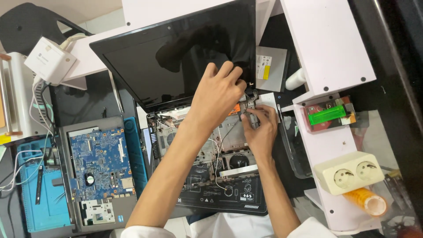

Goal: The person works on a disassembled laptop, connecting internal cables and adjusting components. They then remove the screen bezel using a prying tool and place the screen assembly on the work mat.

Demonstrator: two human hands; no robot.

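Left hand (220,94) grips the screen (176,53) edge; right hand (260,128) pinches the hinge (250,103).

Left hand (219,94) grips the laptop screen (176,53) corner by the hinge (250,102); right hand (261,130) fingers the hinge over the opened laptop base (220,176)

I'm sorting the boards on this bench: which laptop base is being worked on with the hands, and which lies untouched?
The opened laptop base under the dark screen, where both hands meet at its right hinge. The blue circuit board lies apart, untouched.
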